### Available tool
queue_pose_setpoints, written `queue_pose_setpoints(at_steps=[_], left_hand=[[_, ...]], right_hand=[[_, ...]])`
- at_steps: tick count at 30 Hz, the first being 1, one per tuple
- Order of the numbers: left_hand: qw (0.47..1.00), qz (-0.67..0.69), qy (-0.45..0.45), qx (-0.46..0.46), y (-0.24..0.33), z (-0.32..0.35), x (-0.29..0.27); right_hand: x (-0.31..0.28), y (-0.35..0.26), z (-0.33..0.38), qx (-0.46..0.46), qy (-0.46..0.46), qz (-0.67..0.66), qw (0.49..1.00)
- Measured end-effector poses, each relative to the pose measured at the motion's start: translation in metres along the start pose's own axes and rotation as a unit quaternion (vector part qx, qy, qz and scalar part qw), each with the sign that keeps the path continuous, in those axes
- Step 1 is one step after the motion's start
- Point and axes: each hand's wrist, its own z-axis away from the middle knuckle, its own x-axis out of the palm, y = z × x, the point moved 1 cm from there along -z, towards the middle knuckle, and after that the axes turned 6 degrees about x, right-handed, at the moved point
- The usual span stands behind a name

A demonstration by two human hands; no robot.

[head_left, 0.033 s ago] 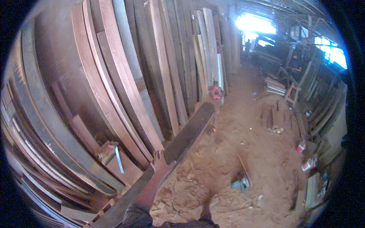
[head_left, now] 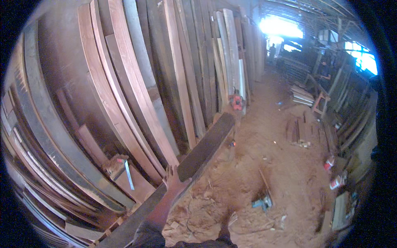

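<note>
My left hand [head_left: 175,180] lies on top of a long dark wooden beam [head_left: 206,142], with fingers spread and the thumb out toward its right edge. The beam runs from the lower left to the middle of the view, raised above the floor. Past its far end is a red power tool [head_left: 237,102]. A small dark thing with an orange spot [head_left: 233,144] sits beside the beam's right side. My right hand does not show. Low in the view, what looks like a bare foot [head_left: 233,218] stands on the floor.
Tall planks [head_left: 136,82] lean along the left wall. A red-and-silver try square [head_left: 129,175] lies by them. On the sawdust-covered floor [head_left: 256,136] rests a teal power tool [head_left: 262,203]. Containers [head_left: 338,182] and stacked wood [head_left: 302,95] are at right; a person [head_left: 324,70] is farther back.
The far part of the scene has shifted slightly to the right in the view. My left hand stays in the same place on the beam.
</note>
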Motion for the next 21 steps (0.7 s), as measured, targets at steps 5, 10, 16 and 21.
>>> queue_pose_setpoints(at_steps=[5, 10, 16, 21], left_hand=[[0.998, -0.016, 0.004, -0.057, -0.019, -0.003, 0.038], [0.963, -0.116, -0.126, -0.208, -0.012, -0.001, 0.036], [0.930, -0.202, -0.165, -0.259, -0.013, -0.002, 0.051], [0.930, -0.208, -0.143, -0.266, -0.025, 0.030, 0.040]], right_hand=[[-0.045, -0.111, -0.116, -0.042, -0.035, 0.011, 0.998], [-0.100, -0.198, -0.194, -0.067, -0.048, 0.013, 0.996], [-0.168, -0.254, -0.260, -0.099, -0.050, 0.010, 0.994], [-0.176, -0.313, -0.291, -0.160, -0.101, -0.037, 0.981]])
